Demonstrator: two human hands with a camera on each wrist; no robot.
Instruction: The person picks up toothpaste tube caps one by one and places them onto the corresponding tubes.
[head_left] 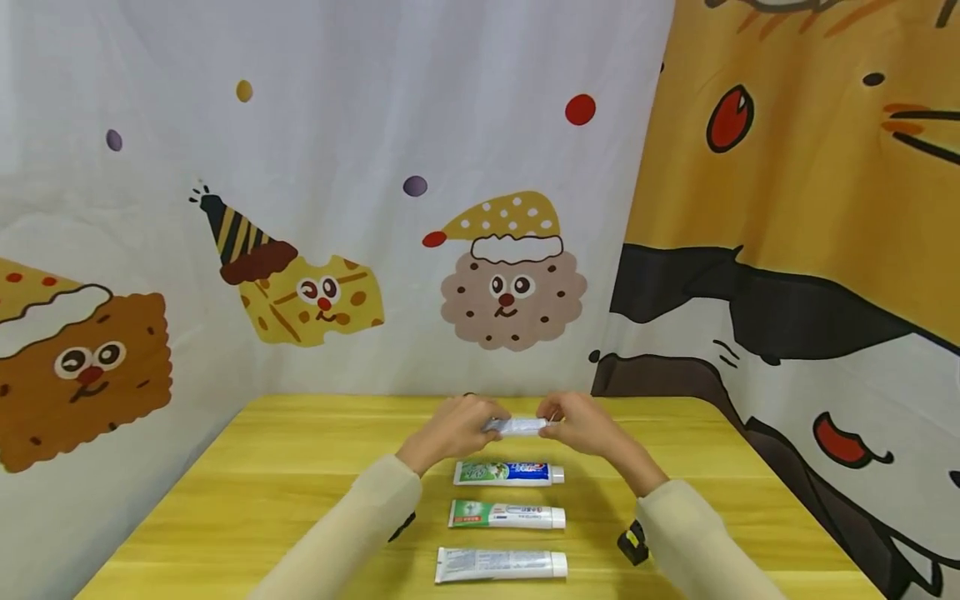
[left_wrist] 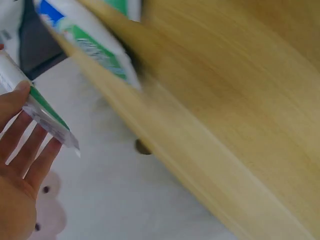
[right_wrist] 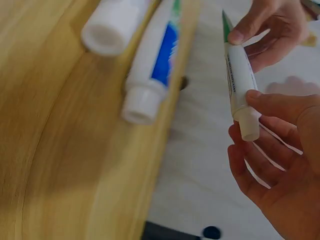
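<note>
Both hands hold a white and green toothpaste tube [head_left: 521, 427] up over the far part of the table. The left hand [head_left: 459, 423] pinches its flat crimped end between thumb and fingers. At the capped end, the right hand [head_left: 581, 423] grips the tube, thumb on the body just behind the white cap [right_wrist: 249, 129] and fingers under it. Nearer the person, three more toothpaste tubes lie in a column, caps to the right: a green and blue one [head_left: 506, 474], a green and white one [head_left: 504, 515] and a mostly white one [head_left: 498, 565].
The yellow wood-grain table [head_left: 300, 483] ends at a pale cartoon-printed cloth [head_left: 405, 350] behind. Another printed cloth [head_left: 795, 275] hangs along the right side. A small black object [head_left: 633, 543] shows beside the right sleeve.
</note>
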